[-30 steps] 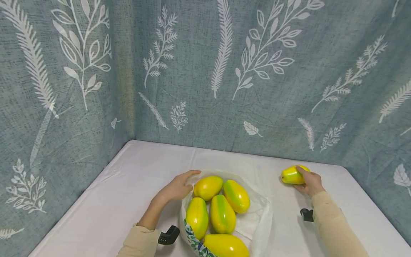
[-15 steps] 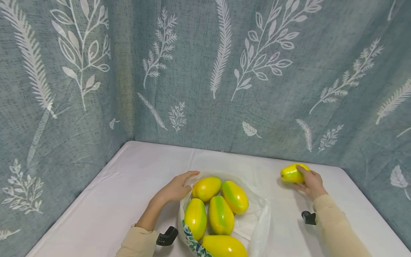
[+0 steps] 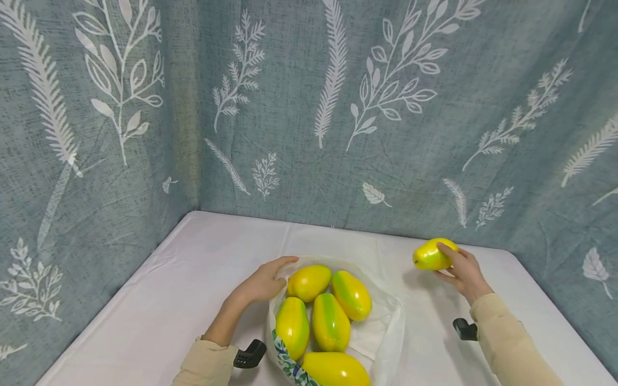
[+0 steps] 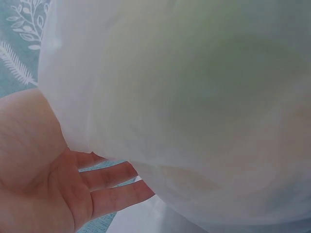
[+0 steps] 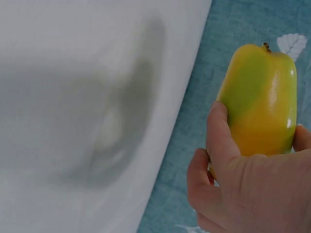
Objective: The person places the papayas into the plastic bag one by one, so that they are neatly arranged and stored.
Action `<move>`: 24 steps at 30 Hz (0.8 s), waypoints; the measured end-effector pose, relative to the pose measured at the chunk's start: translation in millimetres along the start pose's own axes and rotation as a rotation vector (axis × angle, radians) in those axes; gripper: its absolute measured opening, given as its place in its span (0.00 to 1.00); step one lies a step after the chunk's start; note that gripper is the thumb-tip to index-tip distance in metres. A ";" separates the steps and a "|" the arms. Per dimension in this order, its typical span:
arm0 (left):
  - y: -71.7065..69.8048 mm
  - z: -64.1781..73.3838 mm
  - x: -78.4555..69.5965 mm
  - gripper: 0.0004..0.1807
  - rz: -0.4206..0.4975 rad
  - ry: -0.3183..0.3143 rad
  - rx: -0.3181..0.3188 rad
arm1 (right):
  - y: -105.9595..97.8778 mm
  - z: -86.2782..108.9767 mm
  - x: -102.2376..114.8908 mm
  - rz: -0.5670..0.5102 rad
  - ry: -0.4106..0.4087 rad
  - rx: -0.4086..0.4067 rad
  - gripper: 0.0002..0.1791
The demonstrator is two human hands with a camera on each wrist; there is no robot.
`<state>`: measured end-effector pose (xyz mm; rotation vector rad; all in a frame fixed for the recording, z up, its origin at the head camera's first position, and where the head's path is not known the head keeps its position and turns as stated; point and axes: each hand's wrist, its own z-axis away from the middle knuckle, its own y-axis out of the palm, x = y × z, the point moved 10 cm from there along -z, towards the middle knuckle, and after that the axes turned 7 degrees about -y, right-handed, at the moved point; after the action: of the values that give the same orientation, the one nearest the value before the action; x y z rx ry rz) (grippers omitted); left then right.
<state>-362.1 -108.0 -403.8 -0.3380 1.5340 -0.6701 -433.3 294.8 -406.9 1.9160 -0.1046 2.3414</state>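
In the head view, my right hand (image 3: pixel 463 273) grips a glossy yellow-green papaya (image 3: pixel 434 254) above the table at the right. The right wrist view shows the same papaya (image 5: pixel 262 102) held from its lower end, stem outward. My left hand (image 3: pixel 263 281) rests against the upper left rim of a white bag (image 3: pixel 393 327), with straight fingers; part of the thumb and fingertips are hidden by the bag in the left wrist view. Inside the bag lie several papayas, among them a green-striped papaya (image 3: pixel 331 323) in the middle and a yellow papaya (image 3: pixel 335 370) at the front.
A white-covered table (image 3: pixel 232 236) lies under everything. Grey-blue curtains (image 3: pixel 289 107) with white leaf prints stand behind it and at both sides. Each wrist carries a black device, the left device (image 3: pixel 250 355) beside the bag, the right device (image 3: pixel 465 328) below the right hand.
My right hand has lifted the papaya off the table and moved it slightly to the left. The left hand and the bag have kept their places.
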 end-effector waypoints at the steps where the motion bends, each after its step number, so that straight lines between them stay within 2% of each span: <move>1: 0.1 -0.3 0.2 0.28 -0.002 -0.003 -0.001 | 2.8 1.6 1.6 0.006 -0.006 0.015 0.50; 8: 1.0 -1.8 0.7 0.29 -0.013 0.004 0.005 | 20.9 14.3 9.6 0.013 -0.030 0.071 0.54; 13: 1.3 -1.0 0.1 0.29 -0.007 -0.001 0.011 | 37.9 25.3 11.3 0.021 -0.045 0.127 0.52; 20: 1.6 -2.7 1.2 0.28 0.009 -0.009 0.006 | 63.6 42.1 8.7 0.097 -0.092 0.211 0.47; 24: 2.1 -2.2 -1.1 0.28 -0.011 0.016 0.003 | 72.6 50.4 5.5 0.126 -0.098 0.235 0.46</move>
<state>-363.7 -105.3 -404.2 -0.3402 1.5468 -0.6850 -394.9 216.8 -390.1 2.1932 0.0450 2.4349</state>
